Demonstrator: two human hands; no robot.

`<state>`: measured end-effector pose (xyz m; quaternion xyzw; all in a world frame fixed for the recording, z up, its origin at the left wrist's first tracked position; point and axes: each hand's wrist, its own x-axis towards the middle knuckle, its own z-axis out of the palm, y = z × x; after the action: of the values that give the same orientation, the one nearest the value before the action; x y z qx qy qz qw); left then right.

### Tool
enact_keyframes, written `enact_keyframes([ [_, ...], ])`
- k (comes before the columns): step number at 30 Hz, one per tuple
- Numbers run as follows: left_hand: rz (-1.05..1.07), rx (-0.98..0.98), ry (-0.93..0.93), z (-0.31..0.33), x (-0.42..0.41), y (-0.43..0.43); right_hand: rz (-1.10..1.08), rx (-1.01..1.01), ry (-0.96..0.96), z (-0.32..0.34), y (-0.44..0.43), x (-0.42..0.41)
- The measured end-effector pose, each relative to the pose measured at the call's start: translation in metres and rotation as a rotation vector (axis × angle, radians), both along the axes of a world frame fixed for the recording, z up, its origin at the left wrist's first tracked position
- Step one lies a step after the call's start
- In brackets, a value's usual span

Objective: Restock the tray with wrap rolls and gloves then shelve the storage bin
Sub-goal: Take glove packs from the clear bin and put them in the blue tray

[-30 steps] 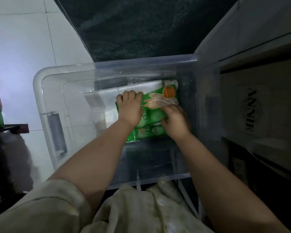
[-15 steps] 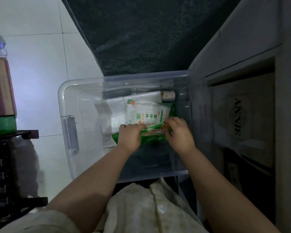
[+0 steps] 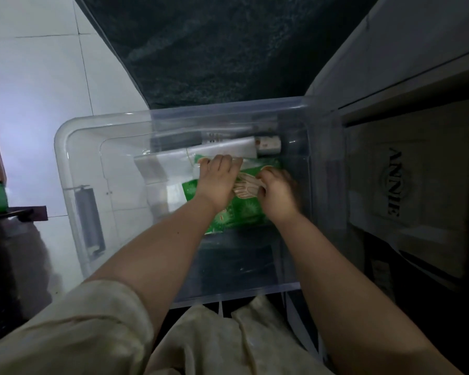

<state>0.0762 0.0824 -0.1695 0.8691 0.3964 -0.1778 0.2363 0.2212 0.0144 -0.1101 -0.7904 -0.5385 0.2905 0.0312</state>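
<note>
A clear plastic storage bin (image 3: 65, 147) stands on the floor below me. Inside lie green glove packets (image 3: 244, 212) printed with a pale hand picture, and behind them a white wrap roll (image 3: 228, 146) along the far wall. My left hand (image 3: 217, 182) rests palm down on the packets, fingers curled over their far edge. My right hand (image 3: 278, 192) pinches the packets at the right side; it is blurred. Both forearms reach down into the bin. The tray is out of sight.
A dark green mat (image 3: 214, 50) lies beyond the bin on white floor tiles (image 3: 33, 85). At the right is a white shelf unit (image 3: 390, 50) holding a cardboard box marked ANNIE (image 3: 395, 182). A dark rack (image 3: 8, 239) and boxes stand at the left.
Half a second ago both hands held a green packet tilted up near the bin's near side; now they have moved toward the far wall and the packet lies flatter on the stack.
</note>
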Motion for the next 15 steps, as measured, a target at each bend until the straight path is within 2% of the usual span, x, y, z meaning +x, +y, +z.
enact_keyframes([
  [6,0.0,0.022,0.152,-0.001,0.004,-0.009,0.049,-0.061,-0.011,0.001,-0.004,-0.001],
  [12,0.157,-0.098,0.078,0.032,0.002,-0.022,0.066,-0.029,0.063,0.034,-0.011,0.002],
  [15,0.175,-0.056,0.018,0.068,-0.007,-0.027,0.08,0.023,0.097,0.07,-0.017,0.003],
])
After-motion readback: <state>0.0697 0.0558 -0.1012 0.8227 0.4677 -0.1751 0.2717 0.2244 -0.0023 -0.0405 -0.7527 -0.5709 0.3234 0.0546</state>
